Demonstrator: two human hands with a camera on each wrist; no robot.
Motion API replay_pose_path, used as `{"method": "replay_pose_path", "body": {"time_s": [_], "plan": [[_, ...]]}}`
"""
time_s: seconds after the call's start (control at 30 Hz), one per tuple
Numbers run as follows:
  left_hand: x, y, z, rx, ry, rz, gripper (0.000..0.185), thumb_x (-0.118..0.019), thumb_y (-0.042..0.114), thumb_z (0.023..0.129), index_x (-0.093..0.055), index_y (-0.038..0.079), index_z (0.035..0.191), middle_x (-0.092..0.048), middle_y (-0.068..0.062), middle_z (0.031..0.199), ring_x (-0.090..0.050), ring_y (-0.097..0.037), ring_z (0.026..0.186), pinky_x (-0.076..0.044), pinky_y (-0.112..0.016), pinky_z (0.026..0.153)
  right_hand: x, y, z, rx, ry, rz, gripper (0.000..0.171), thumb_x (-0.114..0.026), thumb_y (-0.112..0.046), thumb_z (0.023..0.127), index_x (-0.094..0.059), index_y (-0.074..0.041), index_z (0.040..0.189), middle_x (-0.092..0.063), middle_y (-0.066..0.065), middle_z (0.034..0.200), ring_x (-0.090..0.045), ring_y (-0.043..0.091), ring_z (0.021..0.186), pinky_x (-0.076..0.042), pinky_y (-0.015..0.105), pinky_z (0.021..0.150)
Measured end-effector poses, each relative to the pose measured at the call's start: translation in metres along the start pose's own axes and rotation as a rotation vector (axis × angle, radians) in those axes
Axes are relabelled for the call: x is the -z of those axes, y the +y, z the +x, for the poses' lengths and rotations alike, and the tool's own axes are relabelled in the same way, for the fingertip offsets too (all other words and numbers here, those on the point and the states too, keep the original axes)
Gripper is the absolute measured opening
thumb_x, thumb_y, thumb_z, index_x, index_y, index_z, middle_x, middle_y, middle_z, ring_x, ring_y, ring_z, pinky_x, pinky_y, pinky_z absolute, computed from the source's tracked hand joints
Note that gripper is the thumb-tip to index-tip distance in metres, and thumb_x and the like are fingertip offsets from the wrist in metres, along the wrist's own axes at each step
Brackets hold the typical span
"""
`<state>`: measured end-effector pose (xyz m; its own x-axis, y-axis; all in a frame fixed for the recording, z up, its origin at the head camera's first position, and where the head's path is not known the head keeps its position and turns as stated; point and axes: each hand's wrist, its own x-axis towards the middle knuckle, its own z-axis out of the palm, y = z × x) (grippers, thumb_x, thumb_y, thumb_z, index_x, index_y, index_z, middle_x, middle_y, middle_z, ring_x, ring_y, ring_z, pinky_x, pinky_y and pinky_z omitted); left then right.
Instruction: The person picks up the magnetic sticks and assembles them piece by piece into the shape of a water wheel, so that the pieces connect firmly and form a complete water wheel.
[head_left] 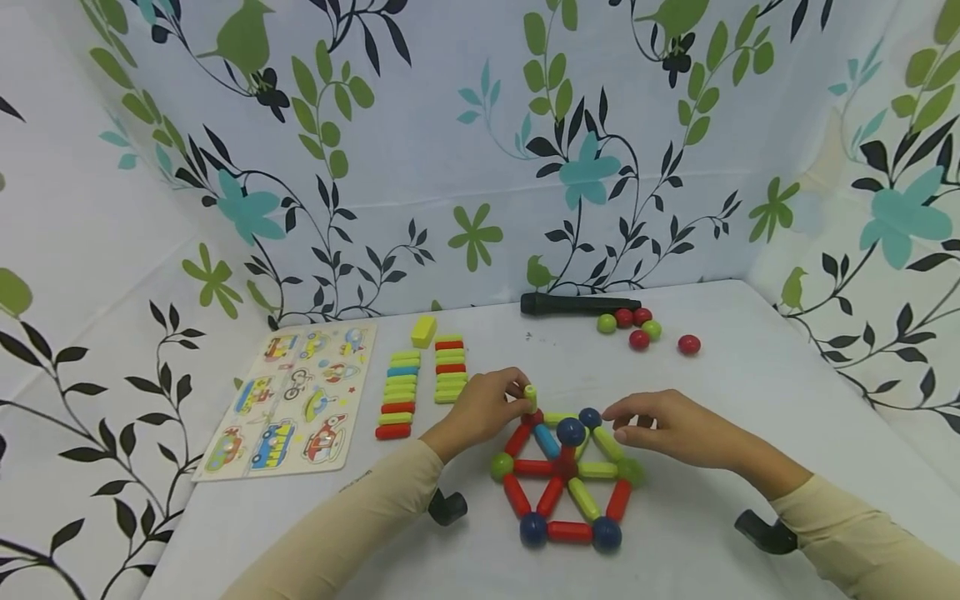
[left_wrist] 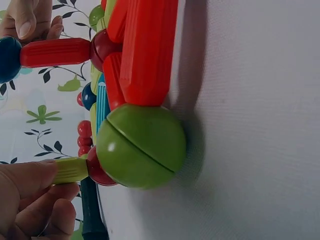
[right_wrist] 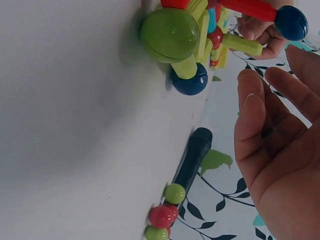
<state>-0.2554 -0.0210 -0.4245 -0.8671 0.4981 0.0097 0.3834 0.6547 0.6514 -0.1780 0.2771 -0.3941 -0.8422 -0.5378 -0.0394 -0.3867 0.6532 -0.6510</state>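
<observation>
Above the rod-and-ball frame (head_left: 567,483), green rod (head_left: 530,397) in left hand (head_left: 480,410) grip

You sit at a white table (head_left: 750,400) set into a corner. Fabric backdrops (head_left: 450,150) close you in on three sides: white cloth printed with black vines, green leaves, teal flowers and green birds. The cloth hangs slightly creased. Light falls soft and even, casting only faint shadows on the tabletop.
</observation>
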Motion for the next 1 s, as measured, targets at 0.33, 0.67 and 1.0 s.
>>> {"method": "replay_pose_path", "body": {"time_s": [0.33,0.67,1.0], "plan": [[0.02,-0.011,-0.008,-0.054,-0.03,0.147,0.042,-0.073,0.025,0.095,-0.066,0.014,0.135,-0.072,-0.005,0.122,-0.067,-0.021,0.103,-0.056,-0.033,0.084,-0.003,0.005,-0.001,0.005,-0.007,-0.004,0.041,-0.066,-0.035,0.099,-0.067,-0.01,0.132,-0.072,0.001,0.115,-0.062,0.008,0.097,-0.055,0.025,0.08],[0.046,-0.058,-0.011,0.065,0.006,0.561,0.017,-0.072,0.007,0.092,-0.075,0.011,0.109,-0.071,-0.006,0.104,-0.063,-0.024,0.095,-0.055,-0.041,0.084,-0.001,0.007,-0.004,0.015,0.005,-0.014,0.042,-0.066,-0.038,0.099,-0.067,-0.01,0.131,-0.072,0.002,0.115,-0.061,0.008,0.096,-0.055,0.025,0.078],[0.039,-0.066,-0.013,0.08,-0.014,0.598,0.012,-0.071,0.01,0.094,-0.075,0.007,0.105,-0.064,-0.005,0.091,-0.056,-0.022,0.083,-0.053,-0.037,0.077,-0.005,0.009,-0.002,-0.02,-0.013,-0.014,0.04,-0.069,-0.035,0.098,-0.068,-0.011,0.13,-0.071,-0.003,0.111,-0.062,0.008,0.096,-0.055,0.024,0.079]]}}
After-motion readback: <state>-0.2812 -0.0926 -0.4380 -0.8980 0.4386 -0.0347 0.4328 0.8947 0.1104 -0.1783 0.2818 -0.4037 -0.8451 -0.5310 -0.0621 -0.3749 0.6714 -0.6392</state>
